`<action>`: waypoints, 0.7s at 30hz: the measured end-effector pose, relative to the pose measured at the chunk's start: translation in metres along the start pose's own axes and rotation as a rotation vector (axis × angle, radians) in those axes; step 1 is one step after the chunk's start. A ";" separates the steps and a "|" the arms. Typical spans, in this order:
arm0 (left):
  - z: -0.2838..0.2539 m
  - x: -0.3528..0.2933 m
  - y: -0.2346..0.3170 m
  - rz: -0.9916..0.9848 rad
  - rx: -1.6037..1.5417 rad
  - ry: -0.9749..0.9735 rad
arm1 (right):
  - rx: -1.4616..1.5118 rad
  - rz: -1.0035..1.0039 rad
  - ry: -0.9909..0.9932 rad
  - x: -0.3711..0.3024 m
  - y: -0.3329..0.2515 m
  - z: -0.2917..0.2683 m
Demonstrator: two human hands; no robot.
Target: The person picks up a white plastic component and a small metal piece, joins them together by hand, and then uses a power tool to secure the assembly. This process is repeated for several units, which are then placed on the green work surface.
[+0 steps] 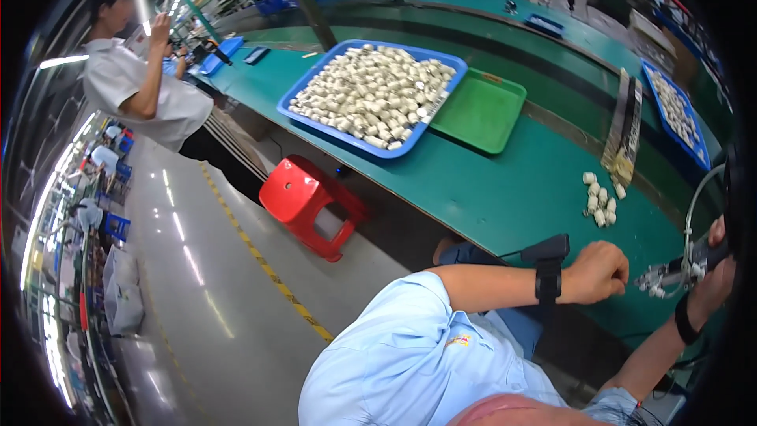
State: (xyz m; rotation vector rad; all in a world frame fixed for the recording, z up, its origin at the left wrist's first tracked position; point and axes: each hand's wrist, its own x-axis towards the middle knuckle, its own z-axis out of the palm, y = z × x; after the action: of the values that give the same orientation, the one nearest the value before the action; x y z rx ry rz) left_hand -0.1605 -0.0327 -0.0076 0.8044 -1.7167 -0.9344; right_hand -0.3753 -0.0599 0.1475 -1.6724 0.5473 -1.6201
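My left hand (598, 273) is closed, its fingers curled in above the green bench top (473, 197); whatever they may hold is hidden. Close to its fingertips is the metal tip of a dark grey device (704, 259) with a thin clear hose. My right hand (714, 284) wraps around that device at the right rim, partly cut off by the dark edge. A small group of white cylindrical pieces (599, 199) with metallic ends lies on the bench beyond my left hand.
A blue tray (378, 150) heaped with similar white pieces overlaps a green tray (493, 114). Another blue tray (698, 159) of pieces sits at far right, near a long worn strip (623, 126). A red stool (303, 197) and a standing person (142, 87) are left.
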 end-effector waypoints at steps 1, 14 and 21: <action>-0.002 -0.002 -0.001 -0.005 0.005 0.003 | 0.008 0.013 0.023 0.003 0.011 -0.004; -0.005 -0.007 0.008 0.137 0.308 0.056 | -0.040 -0.078 0.236 0.007 0.034 0.020; -0.008 -0.004 0.006 0.101 0.356 -0.046 | -0.093 -0.133 0.228 0.007 0.036 0.023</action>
State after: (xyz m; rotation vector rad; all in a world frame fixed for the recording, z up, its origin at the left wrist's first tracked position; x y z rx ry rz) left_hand -0.1526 -0.0283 -0.0027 0.9203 -1.9760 -0.5902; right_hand -0.3457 -0.0833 0.1262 -1.6293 0.6441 -1.9239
